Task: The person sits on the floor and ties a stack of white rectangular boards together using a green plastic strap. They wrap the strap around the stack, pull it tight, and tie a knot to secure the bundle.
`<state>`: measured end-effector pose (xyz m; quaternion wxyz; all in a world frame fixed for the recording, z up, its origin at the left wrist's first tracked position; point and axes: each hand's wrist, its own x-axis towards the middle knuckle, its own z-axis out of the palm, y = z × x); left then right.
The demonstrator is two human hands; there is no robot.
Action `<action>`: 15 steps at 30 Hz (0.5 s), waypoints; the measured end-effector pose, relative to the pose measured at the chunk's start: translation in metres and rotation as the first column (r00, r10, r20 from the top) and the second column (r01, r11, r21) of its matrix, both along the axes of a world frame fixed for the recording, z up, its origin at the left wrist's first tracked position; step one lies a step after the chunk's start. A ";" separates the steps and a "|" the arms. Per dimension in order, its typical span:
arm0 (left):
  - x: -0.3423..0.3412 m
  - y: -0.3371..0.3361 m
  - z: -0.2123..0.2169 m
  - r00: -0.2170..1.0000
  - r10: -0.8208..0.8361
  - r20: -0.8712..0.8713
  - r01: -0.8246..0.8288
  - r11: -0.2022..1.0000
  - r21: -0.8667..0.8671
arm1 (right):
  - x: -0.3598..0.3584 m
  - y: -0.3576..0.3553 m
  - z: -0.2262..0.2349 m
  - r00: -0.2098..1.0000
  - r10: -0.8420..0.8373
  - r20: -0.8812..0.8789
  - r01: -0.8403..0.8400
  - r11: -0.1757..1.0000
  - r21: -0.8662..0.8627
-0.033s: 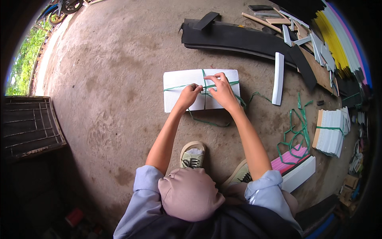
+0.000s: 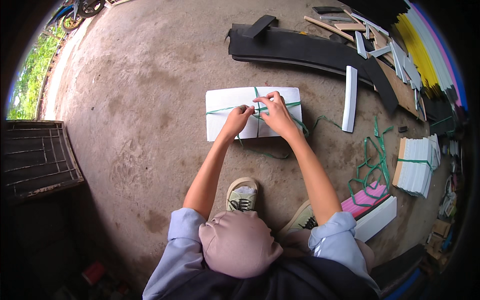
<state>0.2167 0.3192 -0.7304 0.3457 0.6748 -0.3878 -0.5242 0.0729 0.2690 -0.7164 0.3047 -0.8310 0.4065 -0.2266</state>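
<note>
A flat rectangular bundle of white ribbed sheets lies on the floor in front of me. Green plastic string crosses over its top both ways. At the crossing, my left hand is closed, pinching the string between thumb and fingers. My right hand is just right of the crossing, its fingers bent around the string and the index finger arched over the crossing. Loose string trails from the bundle's right side and front edge. The knot area is partly hidden by my fingertips.
To the right lie a tangle of green string, pink and white strips and a tied stack of white strips. A white strip stands nearer the bundle. Long black sheets and scraps lie beyond. My shoe is close.
My right hand has shifted slightly left, and its index finger has come across toward the string crossing. My left hand stays nearly in place. The string at the front edge has moved slightly.
</note>
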 end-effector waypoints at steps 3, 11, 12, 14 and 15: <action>-0.005 -0.001 0.014 0.998 -0.002 -0.067 0.002 1.000 0.001 | 0.004 -0.010 -0.008 0.984 0.074 -0.162 -0.088 0.993 -0.078; 0.012 0.014 -0.017 0.977 0.178 0.119 -0.160 0.976 -0.145 | 0.017 -0.034 0.042 0.865 -0.245 0.437 0.026 0.893 0.449; 0.007 0.013 -0.013 0.983 0.114 0.141 -0.099 0.990 -0.104 | 0.009 -0.042 0.053 0.779 -0.217 0.588 -0.085 0.893 0.441; 0.002 0.012 0.007 0.991 0.044 0.129 -0.046 0.999 0.011 | -0.005 -0.052 0.088 0.710 -0.343 0.615 -0.111 0.808 0.579; 0.000 0.010 0.017 0.995 0.041 0.095 -0.049 0.996 0.077 | -0.014 -0.057 0.101 0.722 -0.358 0.592 -0.125 0.774 0.621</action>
